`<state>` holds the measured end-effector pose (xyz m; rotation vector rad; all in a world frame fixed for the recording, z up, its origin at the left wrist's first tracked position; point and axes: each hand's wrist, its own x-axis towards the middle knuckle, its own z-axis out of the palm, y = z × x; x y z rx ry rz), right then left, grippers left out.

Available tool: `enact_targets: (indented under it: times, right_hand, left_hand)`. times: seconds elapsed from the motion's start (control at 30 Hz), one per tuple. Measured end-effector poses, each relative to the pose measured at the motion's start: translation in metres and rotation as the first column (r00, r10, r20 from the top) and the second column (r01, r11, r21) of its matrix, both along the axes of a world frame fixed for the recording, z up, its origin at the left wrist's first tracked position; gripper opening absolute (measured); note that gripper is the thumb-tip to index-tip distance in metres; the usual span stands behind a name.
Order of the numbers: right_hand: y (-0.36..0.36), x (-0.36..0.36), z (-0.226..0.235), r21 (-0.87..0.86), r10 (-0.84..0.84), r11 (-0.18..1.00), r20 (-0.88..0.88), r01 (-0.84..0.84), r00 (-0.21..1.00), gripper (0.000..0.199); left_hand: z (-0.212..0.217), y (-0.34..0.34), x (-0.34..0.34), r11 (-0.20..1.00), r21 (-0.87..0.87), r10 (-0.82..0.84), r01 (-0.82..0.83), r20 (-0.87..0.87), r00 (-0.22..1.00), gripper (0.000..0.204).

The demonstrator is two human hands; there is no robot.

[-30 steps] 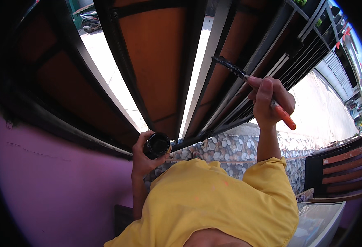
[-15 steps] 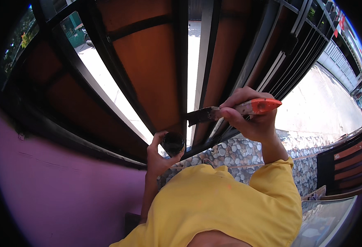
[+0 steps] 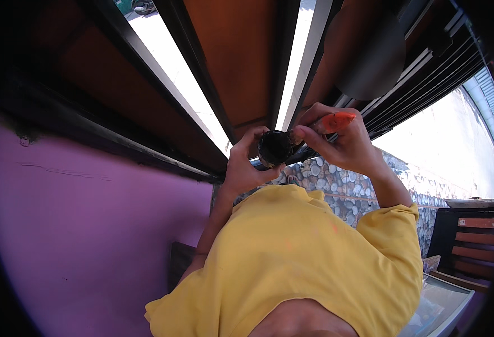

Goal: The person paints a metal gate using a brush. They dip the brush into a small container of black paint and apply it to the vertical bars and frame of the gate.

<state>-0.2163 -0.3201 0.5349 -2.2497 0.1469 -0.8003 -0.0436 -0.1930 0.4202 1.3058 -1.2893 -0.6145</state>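
Note:
My left hand point(image 3: 244, 163) is wrapped round a small round can of black paint point(image 3: 275, 147), held up in front of my chest. With fingers closed on its handle, my right hand point(image 3: 345, 143) grips a paintbrush point(image 3: 335, 122) with an orange-red handle end. The brush's bristle end is down at the can's right rim; whether the bristles are inside the paint is hard to make out. Just beyond both hands stands a gate with black metal bars and brown panels point(image 3: 235, 62).
A purple wall point(image 3: 101, 230) is on the left. Below lies a pebble-patterned floor point(image 3: 342, 188). At the right are a brown slatted piece with a black frame point(image 3: 477, 247) and a glass-topped surface point(image 3: 440, 306). A dark blurred round shape point(image 3: 370, 56) shows at the upper right.
The brush has come away from the gate bars, down and left to the can. My left hand has raised the can up and to the right. The view has shifted too.

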Motion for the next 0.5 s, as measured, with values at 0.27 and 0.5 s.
enact_targets:
  times: [0.27,0.5]
  right_hand:
    - [0.007,0.010,-0.001,0.028,-0.016,0.999,-0.299,0.025,0.954,0.025]
    - [-0.011,-0.009,-0.014,0.288,-0.020,0.958,0.118,-0.015,0.993,0.021]
  left_hand:
    - [0.001,0.004,-0.003,1.000,0.003,-0.027,0.027,0.002,1.000,0.067]
    - [-0.006,0.005,-0.009,0.999,0.032,0.017,-0.014,-0.098,0.995,0.067]
